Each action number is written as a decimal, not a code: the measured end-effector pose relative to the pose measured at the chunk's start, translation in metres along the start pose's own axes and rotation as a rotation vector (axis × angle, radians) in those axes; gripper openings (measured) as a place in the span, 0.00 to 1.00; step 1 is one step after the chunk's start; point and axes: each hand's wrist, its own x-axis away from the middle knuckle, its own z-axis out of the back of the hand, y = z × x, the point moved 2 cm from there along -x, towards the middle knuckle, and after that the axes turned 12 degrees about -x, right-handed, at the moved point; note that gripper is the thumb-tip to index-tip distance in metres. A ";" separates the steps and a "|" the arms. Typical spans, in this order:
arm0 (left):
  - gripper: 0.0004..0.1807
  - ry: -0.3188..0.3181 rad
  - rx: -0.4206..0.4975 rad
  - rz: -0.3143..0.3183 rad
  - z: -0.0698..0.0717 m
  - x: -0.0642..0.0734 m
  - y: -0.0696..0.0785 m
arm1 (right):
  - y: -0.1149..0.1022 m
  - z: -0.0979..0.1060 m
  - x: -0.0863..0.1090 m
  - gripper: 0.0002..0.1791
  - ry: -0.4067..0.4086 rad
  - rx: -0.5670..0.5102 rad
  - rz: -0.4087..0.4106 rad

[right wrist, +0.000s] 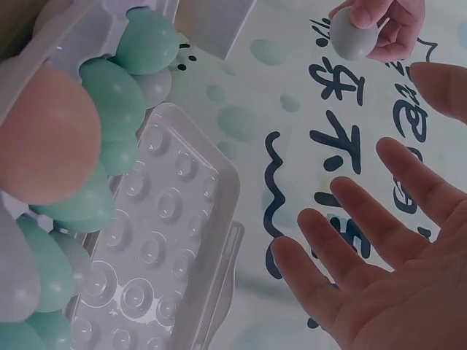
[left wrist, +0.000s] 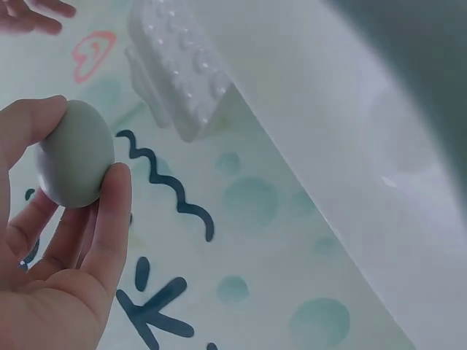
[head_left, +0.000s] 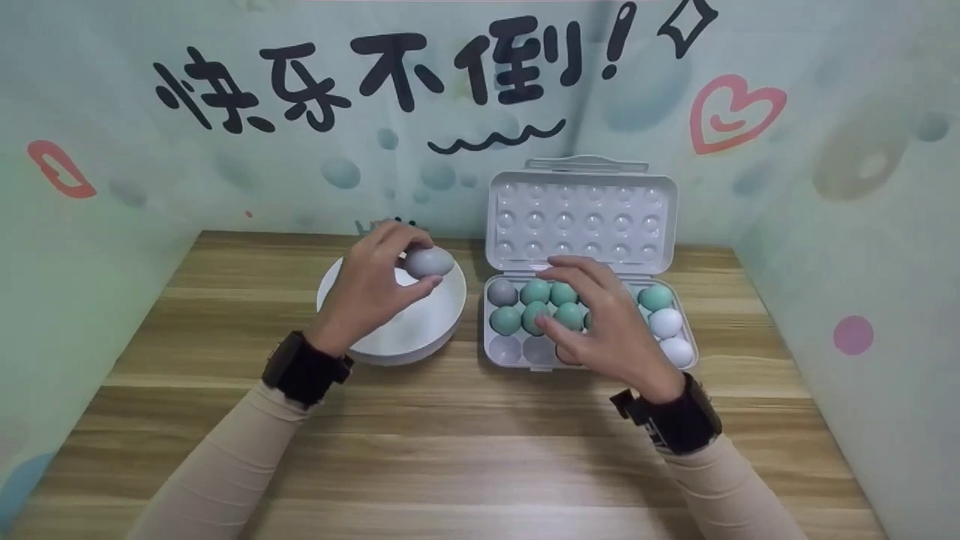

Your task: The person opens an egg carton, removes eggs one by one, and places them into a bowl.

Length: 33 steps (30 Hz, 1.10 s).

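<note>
My left hand (head_left: 367,289) pinches a pale grey-blue egg (head_left: 430,262) between thumb and fingers, over a round white bowl (head_left: 409,358). In the left wrist view the egg (left wrist: 76,153) is upright, its surface whole. Above the egg box (head_left: 540,367) hovers my right hand (head_left: 611,326), fingers spread, holding nothing. Rows of green eggs (head_left: 506,320), white eggs (head_left: 665,323) and a grey egg (head_left: 502,292) sit in the box. A pinkish egg (right wrist: 47,135) shows large in the right wrist view. My right hand hides part of the rows.
The box's clear dimpled lid (head_left: 581,225) stands raised against the back wall cloth (head_left: 420,180), which bears large dark characters. Bowl and box are side by side on a wood-grain table (head_left: 435,450). Cloth walls close in left and right.
</note>
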 end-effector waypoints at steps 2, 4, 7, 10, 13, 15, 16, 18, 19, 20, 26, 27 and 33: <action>0.21 -0.022 -0.019 0.003 0.002 -0.001 -0.007 | 0.001 0.001 0.002 0.28 -0.013 0.027 0.006; 0.21 -0.050 -0.031 0.006 0.003 -0.002 -0.014 | 0.003 0.002 0.004 0.30 -0.027 0.048 0.013; 0.21 -0.110 -0.053 0.000 0.002 -0.003 -0.025 | 0.007 0.004 0.006 0.32 -0.048 0.075 0.019; 0.21 -0.178 -0.069 -0.018 0.000 -0.004 -0.035 | 0.012 0.007 0.009 0.34 -0.066 0.101 0.016; 0.19 -0.249 -0.080 -0.026 -0.002 -0.006 -0.045 | 0.015 0.009 0.010 0.35 -0.086 0.134 0.003; 0.18 -0.295 -0.083 -0.024 -0.003 -0.008 -0.051 | 0.016 0.011 0.010 0.35 -0.098 0.155 -0.007; 0.18 -0.320 -0.079 -0.022 -0.004 -0.009 -0.053 | 0.016 0.012 0.010 0.35 -0.103 0.164 -0.011; 0.18 -0.373 -0.081 -0.021 -0.006 -0.010 -0.057 | 0.016 0.013 0.010 0.35 -0.115 0.177 -0.019; 0.18 -0.397 -0.083 -0.024 -0.008 -0.011 -0.057 | 0.016 0.014 0.010 0.35 -0.117 0.181 -0.021; 0.17 -0.422 -0.082 -0.027 -0.009 -0.012 -0.058 | 0.016 0.014 0.010 0.35 -0.119 0.183 -0.023; 0.17 -0.539 -0.097 -0.121 -0.017 -0.020 -0.055 | 0.017 0.014 0.010 0.35 -0.132 0.194 -0.031; 0.17 -0.552 -0.101 -0.145 -0.019 -0.022 -0.054 | 0.017 0.014 0.010 0.35 -0.134 0.196 -0.031; 0.16 -0.646 -0.147 -0.216 -0.032 -0.031 -0.052 | 0.017 0.013 0.011 0.34 -0.142 0.199 -0.027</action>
